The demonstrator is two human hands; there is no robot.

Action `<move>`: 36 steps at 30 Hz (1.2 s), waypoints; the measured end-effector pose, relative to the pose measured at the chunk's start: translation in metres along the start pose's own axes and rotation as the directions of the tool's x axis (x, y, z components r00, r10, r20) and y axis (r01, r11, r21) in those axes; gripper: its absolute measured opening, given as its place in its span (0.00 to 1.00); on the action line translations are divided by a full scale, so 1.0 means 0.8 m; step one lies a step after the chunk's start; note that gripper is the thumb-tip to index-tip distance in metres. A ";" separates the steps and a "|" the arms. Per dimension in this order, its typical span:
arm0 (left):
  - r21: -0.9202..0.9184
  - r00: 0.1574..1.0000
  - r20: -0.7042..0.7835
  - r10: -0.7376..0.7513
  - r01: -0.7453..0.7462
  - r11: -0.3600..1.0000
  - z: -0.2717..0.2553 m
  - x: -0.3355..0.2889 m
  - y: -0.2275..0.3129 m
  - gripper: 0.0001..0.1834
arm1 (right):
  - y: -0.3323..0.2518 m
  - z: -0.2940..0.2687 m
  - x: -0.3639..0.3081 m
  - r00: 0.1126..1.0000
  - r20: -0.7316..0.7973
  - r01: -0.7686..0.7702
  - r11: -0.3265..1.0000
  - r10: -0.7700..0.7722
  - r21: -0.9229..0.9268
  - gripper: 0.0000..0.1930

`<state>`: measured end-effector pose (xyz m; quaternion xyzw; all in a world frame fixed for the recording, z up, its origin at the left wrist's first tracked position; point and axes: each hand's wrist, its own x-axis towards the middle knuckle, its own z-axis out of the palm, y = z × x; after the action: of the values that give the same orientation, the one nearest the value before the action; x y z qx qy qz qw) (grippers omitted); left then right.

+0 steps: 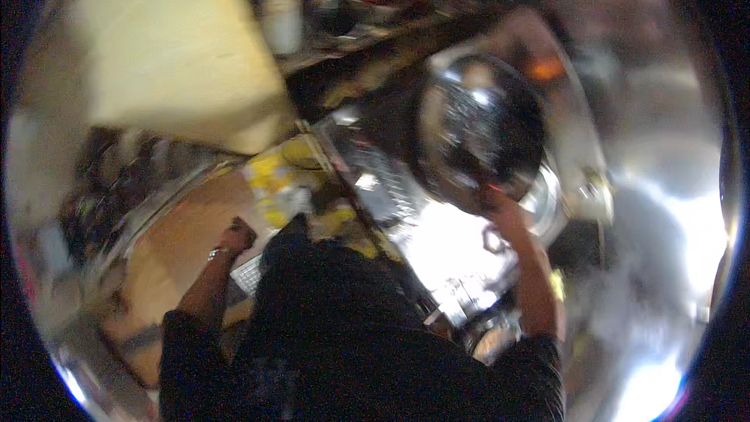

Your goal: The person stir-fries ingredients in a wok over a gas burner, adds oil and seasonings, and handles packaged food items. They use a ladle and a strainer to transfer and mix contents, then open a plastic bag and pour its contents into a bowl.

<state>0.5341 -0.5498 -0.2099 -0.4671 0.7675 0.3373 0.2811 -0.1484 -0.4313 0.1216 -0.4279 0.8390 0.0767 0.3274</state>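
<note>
My right hand [504, 207] reaches forward to the near edge of a dark, shiny wok [484, 125]. It looks closed at the wok's near side, where a handle would be, though blur hides the fingers. The wok stands over the metal stove top on the right. On the left, my left hand [238, 236], with a bracelet at the wrist, is held over a brown board or counter [195, 223]. Its fingers are smeared by motion, so I cannot make out anything in them.
A large pale yellow panel [180, 47] fills the far left. Bottles [281, 19] and jars stand at the back. Yellow-and-white items [297, 180] lie near the middle. A small round pan or bowl [496, 340] sits near my right forearm. Bright metal surfaces [664, 227] line the right.
</note>
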 end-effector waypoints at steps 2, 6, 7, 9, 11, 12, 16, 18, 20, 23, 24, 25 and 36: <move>0.056 0.989 0.092 -0.116 0.111 0.992 0.040 -0.072 -0.041 0.15 | 0.020 -0.039 0.005 0.946 -0.283 0.084 0.961 -0.160 -0.263 0.28; -0.121 0.942 0.180 -0.283 0.307 0.944 0.108 -0.181 -0.029 0.14 | -0.022 -0.090 0.052 0.914 -0.404 -0.037 0.999 0.036 0.006 0.25; -0.181 0.926 0.185 -0.328 0.360 0.915 0.119 -0.204 -0.017 0.15 | -0.034 -0.085 0.048 0.888 -0.459 0.076 0.993 -0.025 0.094 0.22; -0.289 0.902 0.184 -0.389 0.428 0.856 0.135 -0.243 0.012 0.15 | -0.059 -0.075 0.032 0.954 -0.295 0.117 0.972 -0.052 0.205 0.22; -0.369 0.886 0.182 -0.427 0.464 0.805 0.144 -0.269 0.041 0.15 | -0.052 -0.066 -0.024 0.905 -0.284 0.286 0.947 -0.317 -0.144 0.24; -0.408 0.873 0.188 -0.450 0.487 0.772 0.151 -0.285 0.055 0.16 | -0.046 -0.066 -0.052 0.936 -0.175 0.251 0.928 -0.305 -0.274 0.25; -0.539 0.829 0.213 -0.517 0.542 0.645 0.177 -0.313 0.091 0.16 | -0.036 -0.060 -0.092 0.945 -0.124 0.276 0.942 -0.302 -0.193 0.27; -0.587 0.821 0.203 -0.534 0.539 0.605 0.185 -0.307 0.096 0.17 | -0.043 -0.058 -0.077 0.934 -0.173 0.298 0.948 -0.314 -0.109 0.27; -0.577 0.865 0.086 -0.493 0.447 0.683 0.184 -0.290 0.094 0.18 | -0.051 -0.054 -0.058 0.925 -0.200 0.317 0.947 -0.322 -0.058 0.27; -0.521 0.843 0.125 -0.523 0.504 0.689 0.173 -0.268 0.089 0.20 | -0.059 -0.050 -0.044 0.915 -0.220 0.340 0.940 -0.337 -0.027 0.27; -0.505 0.831 0.163 -0.532 0.534 0.679 0.168 -0.265 0.088 0.21 | -0.058 -0.051 -0.044 0.913 -0.223 0.344 0.939 -0.340 -0.023 0.27; -0.468 0.832 0.169 -0.528 0.539 0.700 0.163 -0.263 0.087 0.21 | -0.058 -0.051 -0.045 0.910 -0.229 0.350 0.936 -0.345 -0.021 0.27; -0.593 0.876 0.054 -0.479 0.414 0.691 0.107 -0.266 0.126 0.21 | -0.009 -0.062 -0.022 0.881 -0.272 0.417 0.907 -0.386 0.064 0.27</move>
<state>0.5393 -0.3368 -0.0779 -0.7199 0.5013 0.4541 0.1555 -0.1593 -0.4446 0.1715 -0.5783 0.7696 -0.0989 0.2519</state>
